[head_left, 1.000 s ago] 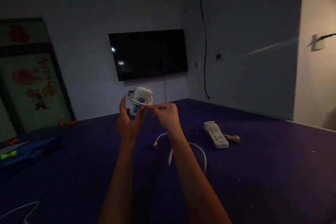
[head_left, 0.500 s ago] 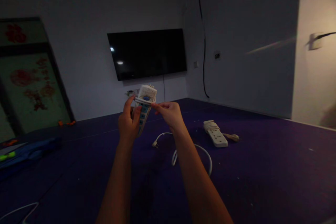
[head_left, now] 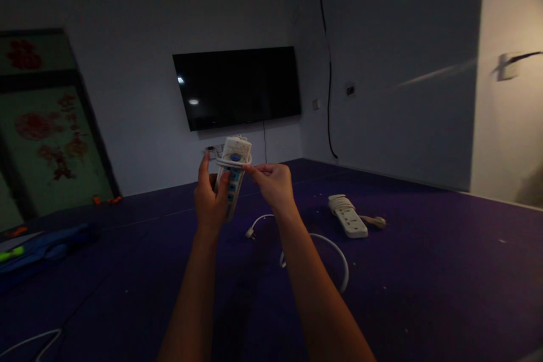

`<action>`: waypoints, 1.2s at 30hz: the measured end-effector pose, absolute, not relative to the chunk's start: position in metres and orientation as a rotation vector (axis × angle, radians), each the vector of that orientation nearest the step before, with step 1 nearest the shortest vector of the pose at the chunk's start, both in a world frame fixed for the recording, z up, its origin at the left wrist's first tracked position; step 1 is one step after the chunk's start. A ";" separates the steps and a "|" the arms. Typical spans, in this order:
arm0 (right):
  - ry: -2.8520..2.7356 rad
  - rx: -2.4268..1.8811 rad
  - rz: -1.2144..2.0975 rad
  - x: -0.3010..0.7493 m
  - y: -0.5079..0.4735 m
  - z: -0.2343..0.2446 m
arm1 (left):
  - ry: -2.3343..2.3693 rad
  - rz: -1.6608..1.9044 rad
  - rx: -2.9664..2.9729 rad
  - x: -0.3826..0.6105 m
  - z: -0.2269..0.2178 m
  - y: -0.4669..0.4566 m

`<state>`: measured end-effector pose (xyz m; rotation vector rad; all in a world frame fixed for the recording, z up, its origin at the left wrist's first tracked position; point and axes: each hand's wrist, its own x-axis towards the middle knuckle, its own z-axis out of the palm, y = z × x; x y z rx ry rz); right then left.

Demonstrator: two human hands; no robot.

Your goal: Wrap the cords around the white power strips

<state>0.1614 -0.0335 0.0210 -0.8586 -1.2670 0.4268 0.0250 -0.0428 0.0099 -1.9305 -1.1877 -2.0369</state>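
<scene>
My left hand (head_left: pixel 211 195) grips a white power strip (head_left: pixel 233 186) with blue sockets, holding it up and slightly tilted, thumb on its front and index finger raised off its side. White cord (head_left: pixel 231 164) passes around the strip near its top end in a few turns. At the strip's right edge, my right hand (head_left: pixel 271 181) pinches the cord between thumb and index finger. More white cord (head_left: pixel 335 247) loops over the purple surface behind my right forearm, and a plug (head_left: pixel 250 233) lies on that surface.
A second power strip (head_left: pixel 350 219), wound with its cord, lies on the purple surface (head_left: pixel 424 271) at the right, its plug (head_left: pixel 379 222) beside it. Blue cloth (head_left: pixel 55 243) is at the left. A television (head_left: pixel 241 87) hangs on the wall; another white cable (head_left: pixel 38 338) lies lower left.
My left index finger has lifted away from the cord turns. The loose cord loop on the surface has shifted slightly right. The right hand keeps its pinch nearly in place.
</scene>
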 end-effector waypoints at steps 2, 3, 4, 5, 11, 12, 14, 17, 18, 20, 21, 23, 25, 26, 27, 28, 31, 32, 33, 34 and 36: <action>-1.257 -0.891 0.347 0.160 -0.034 0.020 | -1.208 -2.046 -1.913 0.026 0.009 -0.043; -1.251 -0.917 0.320 0.160 -0.034 0.020 | -1.216 -2.052 -1.907 0.026 0.009 -0.043; -1.247 -0.943 0.302 0.159 -0.035 0.020 | -1.222 -2.059 -1.904 0.026 0.009 -0.043; -1.243 -0.965 0.292 0.158 -0.035 0.020 | -1.227 -2.068 -1.901 0.026 0.009 -0.043; -1.244 -1.018 0.268 0.156 -0.037 0.020 | -1.255 -2.046 -1.842 0.025 0.009 -0.045; -1.250 -1.023 0.262 0.156 -0.038 0.020 | -1.255 -2.025 -1.833 0.025 0.009 -0.045; -1.260 -1.035 0.240 0.156 -0.040 0.021 | -1.261 -1.996 -1.810 0.024 0.008 -0.045; -1.288 -1.048 0.216 0.154 -0.043 0.023 | -1.287 -1.980 -1.762 0.023 0.005 -0.042; -1.309 -1.041 0.221 0.153 -0.044 0.023 | -1.293 -1.975 -1.742 0.023 0.004 -0.040; -1.363 -1.003 0.265 0.151 -0.045 0.023 | -1.300 -1.960 -1.702 0.022 0.002 -0.037; -1.389 -0.973 0.314 0.150 -0.045 0.022 | -1.304 -1.953 -1.678 0.021 0.000 -0.036; -1.410 -0.917 0.457 0.148 -0.042 0.021 | -1.325 -1.935 -1.623 0.019 -0.001 -0.034; -1.390 -0.892 0.621 0.148 -0.038 0.018 | -1.356 -1.906 -1.566 0.017 -0.002 -0.033; -1.383 -0.899 0.684 0.149 -0.036 0.017 | -1.369 -1.890 -1.542 0.015 -0.003 -0.033; -1.394 -0.919 0.725 0.150 -0.033 0.015 | -1.378 -1.874 -1.524 0.014 -0.003 -0.032; -1.420 -0.950 0.739 0.152 -0.031 0.014 | -1.384 -1.860 -1.514 0.012 -0.004 -0.031; -1.520 -1.045 0.663 0.157 -0.025 0.010 | -1.391 -1.830 -1.512 0.009 -0.006 -0.028; -1.538 -1.063 0.633 0.159 -0.024 0.010 | -1.397 -1.822 -1.514 0.008 -0.007 -0.027; -1.548 -1.072 0.614 0.160 -0.024 0.010 | -1.402 -1.812 -1.516 0.008 -0.008 -0.026; -1.558 -1.072 0.609 0.160 -0.024 0.011 | -1.405 -1.800 -1.518 0.008 -0.010 -0.025; -1.592 -1.048 0.638 0.159 -0.027 0.013 | -1.401 -1.764 -1.511 0.010 -0.011 -0.024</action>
